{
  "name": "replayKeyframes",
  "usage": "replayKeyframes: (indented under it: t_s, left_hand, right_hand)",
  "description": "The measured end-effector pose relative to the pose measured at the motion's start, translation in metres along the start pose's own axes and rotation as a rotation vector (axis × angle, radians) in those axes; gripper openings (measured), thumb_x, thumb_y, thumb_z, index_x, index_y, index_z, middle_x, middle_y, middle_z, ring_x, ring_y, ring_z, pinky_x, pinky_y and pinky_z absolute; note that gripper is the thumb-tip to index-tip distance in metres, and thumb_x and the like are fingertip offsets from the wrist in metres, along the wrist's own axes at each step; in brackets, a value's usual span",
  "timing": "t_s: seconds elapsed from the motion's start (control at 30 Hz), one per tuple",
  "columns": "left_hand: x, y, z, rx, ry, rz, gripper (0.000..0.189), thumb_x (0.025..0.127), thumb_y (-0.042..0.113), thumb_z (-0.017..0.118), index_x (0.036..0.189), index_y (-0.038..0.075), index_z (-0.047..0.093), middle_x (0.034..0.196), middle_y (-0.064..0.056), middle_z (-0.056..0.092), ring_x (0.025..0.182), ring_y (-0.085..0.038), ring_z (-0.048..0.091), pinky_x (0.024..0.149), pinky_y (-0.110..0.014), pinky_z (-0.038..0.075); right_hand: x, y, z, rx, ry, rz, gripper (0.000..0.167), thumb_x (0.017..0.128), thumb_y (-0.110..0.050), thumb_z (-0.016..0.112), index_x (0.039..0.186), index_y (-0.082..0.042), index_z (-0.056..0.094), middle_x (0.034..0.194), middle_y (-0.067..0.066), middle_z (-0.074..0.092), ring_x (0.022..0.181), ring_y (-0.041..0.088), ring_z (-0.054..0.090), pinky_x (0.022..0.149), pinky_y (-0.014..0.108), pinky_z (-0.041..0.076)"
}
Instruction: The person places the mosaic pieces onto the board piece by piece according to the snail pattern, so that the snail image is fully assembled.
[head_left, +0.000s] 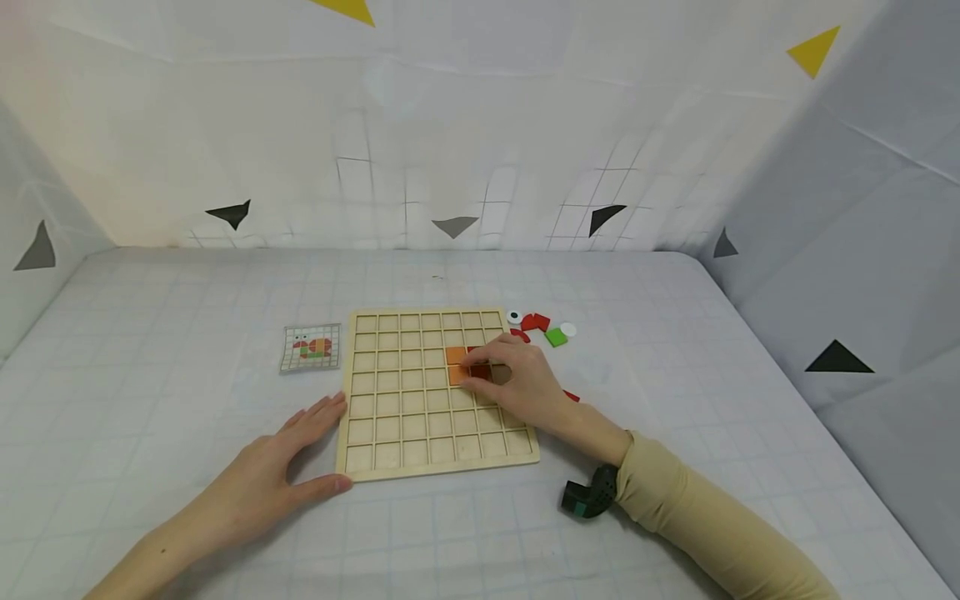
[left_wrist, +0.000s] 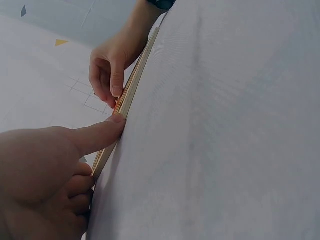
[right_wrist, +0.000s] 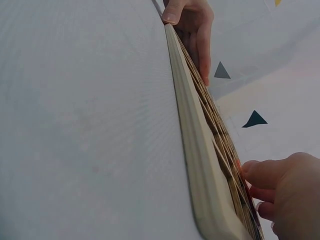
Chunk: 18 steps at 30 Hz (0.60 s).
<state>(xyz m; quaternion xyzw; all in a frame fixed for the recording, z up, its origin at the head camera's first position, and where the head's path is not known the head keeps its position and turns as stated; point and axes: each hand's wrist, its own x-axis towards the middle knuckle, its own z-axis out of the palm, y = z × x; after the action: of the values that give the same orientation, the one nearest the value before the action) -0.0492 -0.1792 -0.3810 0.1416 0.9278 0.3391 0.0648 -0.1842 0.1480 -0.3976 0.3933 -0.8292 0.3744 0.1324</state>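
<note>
A square wooden grid board (head_left: pixel 390 404) lies flat in front of me. My left hand (head_left: pixel 258 475) rests at its left edge, fingers stretched out, with the thumb at the near corner. My right hand (head_left: pixel 525 379) is over the board's right half, and its thumb and index fingertips touch the orange tiles (head_left: pixel 456 356) set in the grid. Beside these, dark red tiles (head_left: pixel 480 372) lie partly under the hand. In the right wrist view the right thumb (right_wrist: pixel 260 173) reaches the board's surface; whether it pinches a tile is hidden.
Left of the board lies a small pattern card (head_left: pixel 311 347) with a coloured figure on a grid. Behind its far right corner are red pieces (head_left: pixel 538 322), a green tile (head_left: pixel 556 337), a white disc (head_left: pixel 568 330) and an eye disc (head_left: pixel 513 317). A red piece (head_left: pixel 572 396) shows beyond the right wrist.
</note>
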Motion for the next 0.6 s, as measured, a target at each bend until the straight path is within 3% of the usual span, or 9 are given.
replayKeyframes:
  t_s: [0.2,0.4,0.6]
  left_hand:
    - [0.000,0.000,0.000,0.003,-0.006,-0.007,0.089,0.084,0.065,0.066,0.158,0.029,0.031,0.162,-0.006,0.033,0.144,-0.047,0.033,0.107,-0.071,0.030]
    - [0.001,-0.001,0.001,0.005,-0.005,-0.007,0.090,0.083,0.064,0.068,0.158,0.029,0.031,0.162,-0.007,0.034,0.144,-0.046,0.033,0.107,-0.071,0.030]
    - [0.000,-0.001,0.000,0.011,-0.004,-0.002,0.090,0.084,0.065,0.067,0.158,0.029,0.031,0.161,-0.007,0.034,0.143,-0.047,0.034,0.106,-0.072,0.031]
  right_hand:
    - [0.005,0.004,-0.014,-0.001,0.009,0.000,0.023,0.080,-0.013,0.085,0.102,-0.008,0.077,0.094,0.002,0.076,0.087,0.020,0.063,0.071,0.036,0.052]
    - [0.008,0.027,-0.047,-0.004,0.079,0.174,0.022,0.084,-0.011,0.081,0.106,-0.009,0.076,0.100,0.005,0.075,0.091,0.027,0.063,0.077,0.049,0.054]
    - [0.003,0.052,-0.066,-0.105,0.080,0.326,0.026,0.087,-0.013,0.079,0.112,-0.009,0.074,0.105,0.005,0.074,0.098,0.023,0.063,0.087,0.047,0.052]
